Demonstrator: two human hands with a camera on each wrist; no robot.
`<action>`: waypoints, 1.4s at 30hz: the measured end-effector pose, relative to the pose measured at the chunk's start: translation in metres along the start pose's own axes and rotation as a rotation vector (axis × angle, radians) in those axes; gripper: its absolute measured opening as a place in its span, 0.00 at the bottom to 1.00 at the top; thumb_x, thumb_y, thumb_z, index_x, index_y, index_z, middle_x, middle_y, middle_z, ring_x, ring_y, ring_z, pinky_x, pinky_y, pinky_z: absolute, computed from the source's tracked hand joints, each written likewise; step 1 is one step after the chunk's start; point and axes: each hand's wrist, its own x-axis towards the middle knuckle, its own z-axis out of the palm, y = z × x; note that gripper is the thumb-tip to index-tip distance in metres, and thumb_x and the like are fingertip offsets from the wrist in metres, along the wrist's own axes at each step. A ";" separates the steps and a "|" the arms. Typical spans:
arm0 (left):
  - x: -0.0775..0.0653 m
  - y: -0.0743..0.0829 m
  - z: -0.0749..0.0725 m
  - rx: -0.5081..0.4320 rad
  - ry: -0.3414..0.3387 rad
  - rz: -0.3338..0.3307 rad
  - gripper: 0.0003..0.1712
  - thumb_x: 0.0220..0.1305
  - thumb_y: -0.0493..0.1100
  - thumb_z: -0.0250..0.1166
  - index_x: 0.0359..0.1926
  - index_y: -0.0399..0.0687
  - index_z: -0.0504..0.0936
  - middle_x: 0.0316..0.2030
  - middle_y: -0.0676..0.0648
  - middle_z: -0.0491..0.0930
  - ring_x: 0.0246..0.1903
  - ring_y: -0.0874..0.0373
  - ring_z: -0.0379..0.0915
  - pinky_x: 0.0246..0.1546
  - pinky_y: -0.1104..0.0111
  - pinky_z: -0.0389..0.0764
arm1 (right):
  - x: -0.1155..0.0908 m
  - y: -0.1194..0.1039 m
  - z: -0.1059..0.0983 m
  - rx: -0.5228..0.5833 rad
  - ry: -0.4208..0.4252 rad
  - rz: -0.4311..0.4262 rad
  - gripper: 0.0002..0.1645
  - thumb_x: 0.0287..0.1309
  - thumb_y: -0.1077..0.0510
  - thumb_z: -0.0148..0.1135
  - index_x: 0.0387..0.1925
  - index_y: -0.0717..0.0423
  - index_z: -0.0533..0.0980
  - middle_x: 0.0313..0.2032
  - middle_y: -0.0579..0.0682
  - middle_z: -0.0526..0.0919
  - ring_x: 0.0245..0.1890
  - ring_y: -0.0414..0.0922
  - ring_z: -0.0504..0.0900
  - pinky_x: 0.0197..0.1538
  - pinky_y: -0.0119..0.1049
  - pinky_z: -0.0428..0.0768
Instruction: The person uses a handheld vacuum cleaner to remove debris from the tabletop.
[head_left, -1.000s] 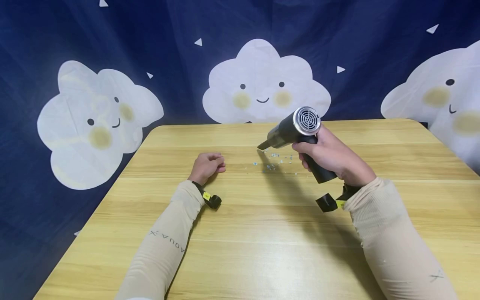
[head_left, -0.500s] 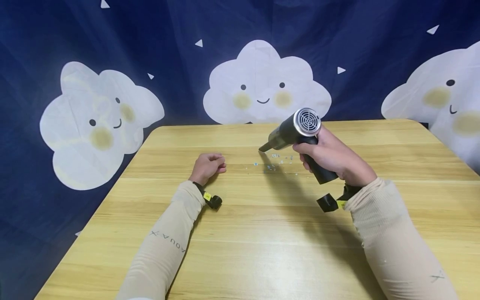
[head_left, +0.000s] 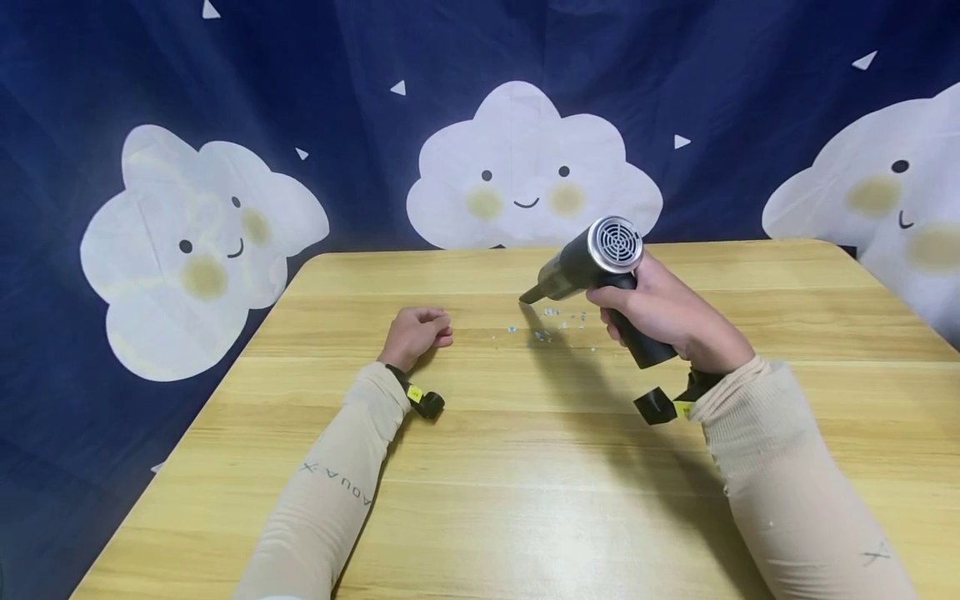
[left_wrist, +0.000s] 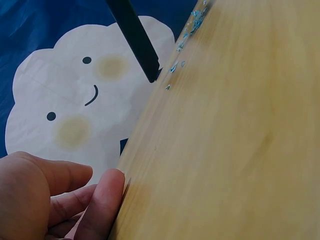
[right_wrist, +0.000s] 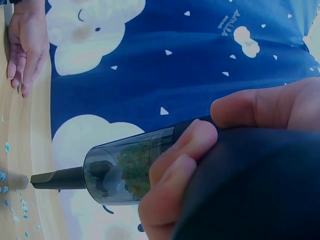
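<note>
At frame centre-right, the right grip (head_left: pixel 671 312) holds one black handheld vacuum (head_left: pixel 582 265) near pale-blue scraps (head_left: pixel 551 312); centre-left, the left grip (head_left: pixel 412 335) lies relaxed.

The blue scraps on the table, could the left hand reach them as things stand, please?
Probably yes: the left hand looks free, and nothing shows between it and the scraps, though the black nozzle is close.

in the head view, the right hand (head_left: pixel 667 312) hides part of the handle (head_left: pixel 637 340) of the vacuum (head_left: pixel 579 265), scraps (head_left: pixel 551 312) at four o'clock from its nozzle (head_left: pixel 532 294) are too small to identify, and the table (head_left: pixel 480 517) is cut off at six o'clock.
</note>
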 end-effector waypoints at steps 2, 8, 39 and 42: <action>0.000 0.000 0.000 0.003 -0.001 0.001 0.14 0.66 0.36 0.59 0.49 0.33 0.79 0.60 0.45 0.73 0.39 0.57 0.79 0.35 0.77 0.86 | 0.000 0.000 0.000 0.002 0.000 0.003 0.25 0.63 0.63 0.54 0.60 0.53 0.60 0.22 0.56 0.72 0.16 0.48 0.72 0.20 0.38 0.76; 0.001 0.000 0.000 0.012 -0.001 -0.002 0.14 0.66 0.37 0.59 0.49 0.33 0.79 0.59 0.45 0.74 0.38 0.58 0.80 0.35 0.77 0.86 | -0.001 -0.001 0.000 0.003 0.001 0.003 0.25 0.63 0.63 0.54 0.60 0.53 0.60 0.22 0.56 0.71 0.16 0.48 0.72 0.20 0.37 0.76; -0.002 -0.003 0.000 0.028 0.011 0.001 0.13 0.65 0.37 0.60 0.48 0.35 0.80 0.59 0.46 0.74 0.36 0.60 0.80 0.34 0.78 0.86 | -0.001 0.006 -0.007 -0.030 0.019 0.026 0.27 0.64 0.61 0.54 0.62 0.51 0.60 0.21 0.55 0.72 0.16 0.50 0.73 0.21 0.39 0.77; -0.002 -0.003 -0.001 0.035 0.007 0.004 0.13 0.65 0.38 0.59 0.49 0.35 0.80 0.59 0.46 0.74 0.36 0.60 0.80 0.34 0.78 0.86 | -0.001 0.006 -0.008 -0.030 0.025 0.019 0.27 0.64 0.61 0.55 0.62 0.51 0.60 0.21 0.55 0.72 0.16 0.50 0.73 0.21 0.39 0.77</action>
